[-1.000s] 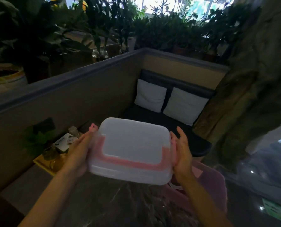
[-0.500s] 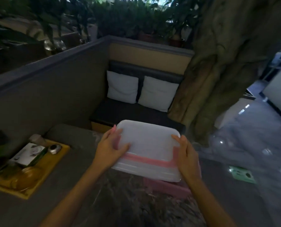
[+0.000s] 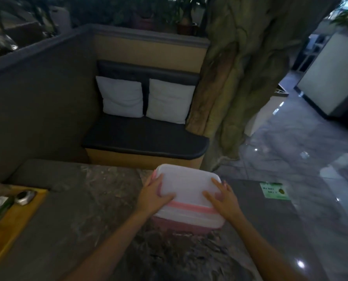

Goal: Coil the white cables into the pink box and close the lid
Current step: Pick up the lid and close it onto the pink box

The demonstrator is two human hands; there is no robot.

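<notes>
The pink box [image 3: 181, 225] stands on the dark marble table, near its far edge. A translucent white lid [image 3: 187, 189] with a pink seal strip lies on top of the box. My left hand [image 3: 152, 196] presses on the lid's left side, fingers spread over its top. My right hand [image 3: 221, 197] presses on the lid's right side in the same way. The white cables are hidden; the box's inside cannot be seen.
A yellow wooden tray [image 3: 10, 222] with a small metal object and other items sits at the table's left. Beyond the table are a dark bench [image 3: 144, 138] with two white cushions and a large tree trunk [image 3: 240, 78]. A green card [image 3: 274, 190] lies at right.
The lid was held up in the air, then came down onto the pink box. Both hands shifted from the lid's edges onto its top. My view tilted downward.
</notes>
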